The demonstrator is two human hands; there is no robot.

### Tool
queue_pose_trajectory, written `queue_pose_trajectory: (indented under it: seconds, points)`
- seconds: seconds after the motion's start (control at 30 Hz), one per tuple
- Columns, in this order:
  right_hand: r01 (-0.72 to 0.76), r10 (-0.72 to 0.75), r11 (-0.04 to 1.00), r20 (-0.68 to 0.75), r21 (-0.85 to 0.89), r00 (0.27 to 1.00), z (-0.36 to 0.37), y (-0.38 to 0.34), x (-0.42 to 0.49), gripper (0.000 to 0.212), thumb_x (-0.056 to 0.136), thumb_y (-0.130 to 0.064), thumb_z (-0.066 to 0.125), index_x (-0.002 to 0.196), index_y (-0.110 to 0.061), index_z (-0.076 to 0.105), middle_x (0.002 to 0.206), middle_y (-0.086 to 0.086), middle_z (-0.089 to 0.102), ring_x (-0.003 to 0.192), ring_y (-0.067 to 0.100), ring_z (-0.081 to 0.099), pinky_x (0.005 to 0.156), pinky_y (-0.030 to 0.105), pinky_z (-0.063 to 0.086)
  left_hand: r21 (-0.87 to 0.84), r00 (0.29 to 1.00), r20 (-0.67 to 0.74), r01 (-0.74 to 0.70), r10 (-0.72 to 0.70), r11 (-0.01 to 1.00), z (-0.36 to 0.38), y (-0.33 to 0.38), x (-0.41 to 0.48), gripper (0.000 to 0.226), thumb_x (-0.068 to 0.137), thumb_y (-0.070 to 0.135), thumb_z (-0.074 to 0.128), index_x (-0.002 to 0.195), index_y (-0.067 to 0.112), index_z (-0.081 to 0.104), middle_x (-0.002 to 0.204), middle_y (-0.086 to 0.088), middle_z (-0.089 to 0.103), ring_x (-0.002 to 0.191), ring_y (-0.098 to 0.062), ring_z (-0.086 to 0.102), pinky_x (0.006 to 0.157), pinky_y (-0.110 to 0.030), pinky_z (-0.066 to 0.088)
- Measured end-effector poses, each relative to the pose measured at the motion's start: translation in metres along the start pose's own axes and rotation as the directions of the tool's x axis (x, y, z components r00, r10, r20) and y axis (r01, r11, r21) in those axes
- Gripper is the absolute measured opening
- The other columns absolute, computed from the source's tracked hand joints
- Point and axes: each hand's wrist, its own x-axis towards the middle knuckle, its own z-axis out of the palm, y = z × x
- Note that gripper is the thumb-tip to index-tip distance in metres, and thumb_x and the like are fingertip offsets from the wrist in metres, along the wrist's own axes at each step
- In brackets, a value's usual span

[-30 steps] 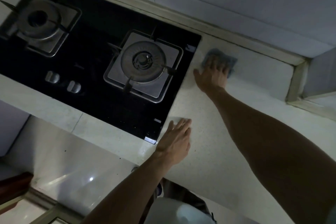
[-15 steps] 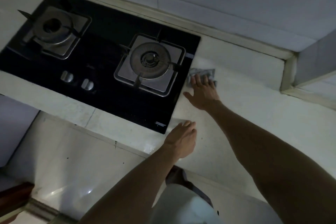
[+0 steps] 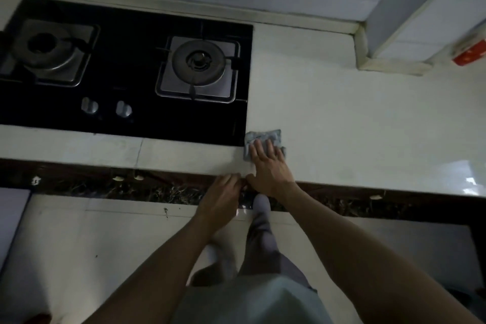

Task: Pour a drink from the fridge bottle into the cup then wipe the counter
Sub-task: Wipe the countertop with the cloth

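My right hand (image 3: pixel 268 166) presses the crumpled grey-blue cloth (image 3: pixel 263 137) flat, fingers spread, on the pale stone tabletop (image 3: pixel 342 118) just beside the black glass hob's (image 3: pixel 131 66) corner. My left hand (image 3: pixel 223 192) cups loosely at the front edge. I judge crumbs could miss that palm, or the cloth snag the hob rim.

Both forearms are being shown bare, with no sleeve, watch or ring to be seen; the left hand (image 3: pixel 223 198) and right hand (image 3: pixel 268 168) are uncovered; a pale top is being worn over grey trousers; a light grey sock or shoe is being worn.
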Motion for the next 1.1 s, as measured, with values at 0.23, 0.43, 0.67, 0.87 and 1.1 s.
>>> queue_pose_trajectory:
  seconds: [0.23,0.43,0.67,0.87,1.1]
  points:
    - [-0.006,0.008,0.996,0.018,-0.087,1.0,0.025,-0.013,-0.044,0.077,0.093,-0.043,0.035,0.156,-0.018,0.0,0.164,0.003,-0.007,0.15,0.028,-0.013,0.121,0.044,-0.006,0.132,0.987,0.153,0.021,-0.042,0.991,-0.017,0.01,0.005,0.034,0.094,0.019,0.045,0.125,0.009,0.054,0.128,-0.01,0.055,0.121,-0.025,0.048,0.108,-0.036,0.034]
    - [-0.101,0.104,0.989,0.023,-0.104,0.994,0.023,0.019,-0.066,0.082,0.092,-0.045,0.039,0.156,-0.019,-0.003,0.164,0.001,-0.009,0.15,0.026,-0.012,0.12,0.042,-0.004,0.037,0.987,0.151,0.042,-0.047,0.998,-0.021,0.01,0.016,0.036,0.094,0.017,0.047,0.128,0.006,0.054,0.138,-0.012,0.05,0.126,-0.026,0.046,0.11,-0.038,0.035]
    - [-0.376,0.376,0.926,0.023,0.011,0.926,0.024,0.066,-0.084,0.085,0.091,-0.05,0.042,0.156,-0.018,-0.001,0.164,0.003,-0.006,0.15,0.027,-0.011,0.119,0.057,0.001,0.019,0.975,0.22,0.002,-0.006,1.0,-0.025,0.012,0.029,0.044,0.094,0.015,0.048,0.137,0.004,0.046,0.149,-0.013,0.037,0.134,-0.025,0.038,0.113,-0.038,0.034]
    - [-0.386,0.387,0.914,0.019,0.122,0.922,0.021,0.064,-0.072,0.085,0.091,-0.051,0.044,0.156,-0.015,0.002,0.164,0.005,-0.005,0.149,0.031,-0.012,0.118,0.056,0.002,-0.033,0.98,0.2,-0.014,0.02,0.999,-0.029,0.033,0.057,0.057,0.099,0.014,0.047,0.151,0.006,0.026,0.163,-0.009,0.01,0.149,-0.023,0.013,0.118,-0.036,0.022]
    - [-0.257,0.257,0.962,0.018,0.087,0.966,-0.001,0.089,-0.042,0.087,0.092,-0.053,0.047,0.156,-0.02,-0.002,0.164,0.004,-0.007,0.149,0.029,-0.012,0.12,0.054,0.001,0.0,0.972,0.234,-0.032,0.031,0.999,-0.031,0.049,0.11,0.064,0.097,0.01,0.045,0.154,0.004,0.017,0.165,-0.011,0.006,0.152,-0.027,0.003,0.124,-0.036,0.012]
